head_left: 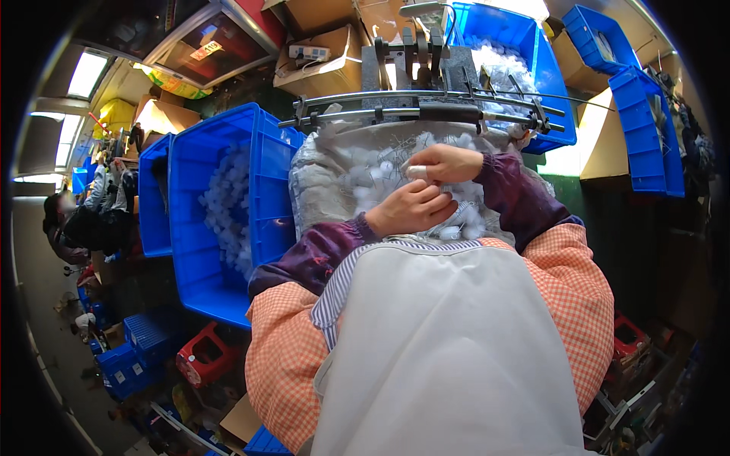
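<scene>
My left hand (411, 207) and my right hand (447, 164) are close together over a pile of small white rounded pieces with thin metal wires (371, 176). The left fingers are curled closed, and what they hold, if anything, is hidden. My right hand is closed in a pinch. By its fingertips shows a short white band or piece (417, 172); I cannot tell whether it is held or wrapped round a finger. The pile lies on a pale, crumpled plastic sheet (313, 171) in front of me.
On the left stands a blue bin (199, 281) with white pieces inside. Behind the pile, metal rods (350, 115) cross a bench machine (418, 64). Another blue bin (555, 83) with white pieces is at the back right. A red stool (204, 356) stands at the lower left.
</scene>
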Motion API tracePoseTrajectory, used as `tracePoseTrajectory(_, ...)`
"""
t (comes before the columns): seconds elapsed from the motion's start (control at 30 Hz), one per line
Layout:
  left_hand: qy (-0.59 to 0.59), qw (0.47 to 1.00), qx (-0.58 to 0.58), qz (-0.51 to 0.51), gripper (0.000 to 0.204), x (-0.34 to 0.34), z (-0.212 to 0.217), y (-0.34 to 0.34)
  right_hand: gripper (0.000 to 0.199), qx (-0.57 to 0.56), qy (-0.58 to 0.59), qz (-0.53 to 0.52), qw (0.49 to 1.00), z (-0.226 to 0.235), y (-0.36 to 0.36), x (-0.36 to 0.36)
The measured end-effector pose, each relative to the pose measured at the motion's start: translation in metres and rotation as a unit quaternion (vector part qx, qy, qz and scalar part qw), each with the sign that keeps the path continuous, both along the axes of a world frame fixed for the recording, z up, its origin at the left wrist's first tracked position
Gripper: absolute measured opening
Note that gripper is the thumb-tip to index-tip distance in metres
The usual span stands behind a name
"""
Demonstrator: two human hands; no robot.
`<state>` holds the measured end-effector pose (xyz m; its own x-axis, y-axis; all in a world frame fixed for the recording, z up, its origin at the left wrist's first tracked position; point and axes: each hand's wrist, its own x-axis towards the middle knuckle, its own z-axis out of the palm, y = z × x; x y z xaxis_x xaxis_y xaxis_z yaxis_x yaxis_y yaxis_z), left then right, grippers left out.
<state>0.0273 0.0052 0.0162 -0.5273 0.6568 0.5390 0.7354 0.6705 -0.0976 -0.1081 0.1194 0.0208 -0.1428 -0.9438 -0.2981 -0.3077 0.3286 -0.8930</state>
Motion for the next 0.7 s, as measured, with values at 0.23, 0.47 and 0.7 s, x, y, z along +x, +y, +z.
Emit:
tracePoseTrajectory(0.23, 0.034, 0.996, 0.028, 0.079, 0.028, -0.009, -0.023, 0.003, 0.029, 0.017, -0.129, -0.02, 0.991, -0.018, 0.007, -0.004)
tracePoseTrajectory(0.47, 0.022, 0.998, 0.037, 0.05, 0.028, -0.01, -0.018, -0.002, 0.03, -0.022, -0.32, -0.13, 0.938, -0.023, 0.006, 0.003)
tracePoseTrajectory(0.7, -0.118, 0.944, 0.155, 0.265, 0.036, -0.007, -0.006, -0.04, 0.023, -0.11, 0.119, -0.345, 0.924, -0.033, 0.01, -0.103)
